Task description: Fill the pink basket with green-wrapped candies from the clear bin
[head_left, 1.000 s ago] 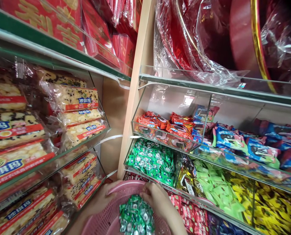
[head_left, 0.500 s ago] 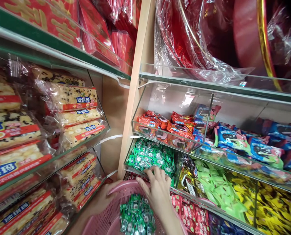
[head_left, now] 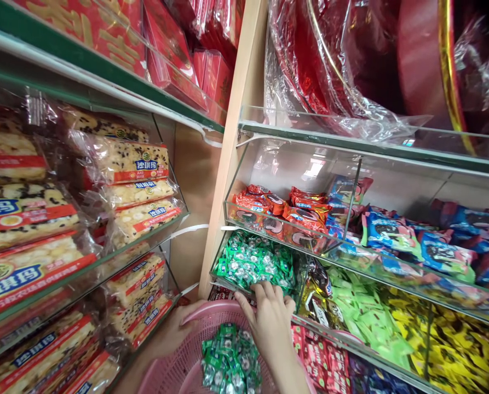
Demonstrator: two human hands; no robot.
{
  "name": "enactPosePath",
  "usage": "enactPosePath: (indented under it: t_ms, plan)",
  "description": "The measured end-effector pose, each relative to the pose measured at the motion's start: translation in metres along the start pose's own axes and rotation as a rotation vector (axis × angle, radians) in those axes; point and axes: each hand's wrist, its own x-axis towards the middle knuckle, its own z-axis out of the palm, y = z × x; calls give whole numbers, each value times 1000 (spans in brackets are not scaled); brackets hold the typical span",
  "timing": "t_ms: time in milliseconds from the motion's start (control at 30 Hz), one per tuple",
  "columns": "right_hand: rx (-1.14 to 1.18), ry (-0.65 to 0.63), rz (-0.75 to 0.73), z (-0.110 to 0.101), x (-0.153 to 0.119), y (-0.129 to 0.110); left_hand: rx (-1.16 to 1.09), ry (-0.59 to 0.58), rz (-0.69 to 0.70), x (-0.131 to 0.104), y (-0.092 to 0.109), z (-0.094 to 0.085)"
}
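My left hand (head_left: 177, 327) grips the left rim of a pink plastic basket (head_left: 215, 312), its fingers closed round the edge. Inside the basket lies a heap of green-wrapped candies (head_left: 230, 358). Above the basket's far right side, my right hand (head_left: 266, 314) reaches to the front edge of a clear shelf bin. Its thumb stands apart from the fingers, and no item shows in it. More green-wrapped candies (head_left: 256, 260) fill that bin, just beyond my right fingertips. Whether the fingertips touch them I cannot tell.
Packaged sachima bars (head_left: 133, 161) fill shelves on the left. A wooden upright (head_left: 223, 164) divides the two shelf units. On the right are orange-red packets (head_left: 305, 210), blue packets (head_left: 392, 230), light green packets (head_left: 363, 312) and yellow packets (head_left: 461, 339), behind glass edges.
My right hand has moved slightly to the right along the bin's front edge. The left hand and basket stay nearly in place, while the camera view has shifted a little.
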Motion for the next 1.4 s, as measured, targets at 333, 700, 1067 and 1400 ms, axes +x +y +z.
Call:
enactPosePath:
  t_ms: [333,700,1067,1400]
  plan:
    - [225,61,18,-3,5,19,-6,1,-5,0,6,1]
    - [652,280,0,-10,10,31,71,10,24,6,-15,1]
    - [512,-486,-211,29,-16,16,78,-23,14,5,-11,1]
    - [206,-444,-72,59,-23,35,82,-55,49,3,-2,1]
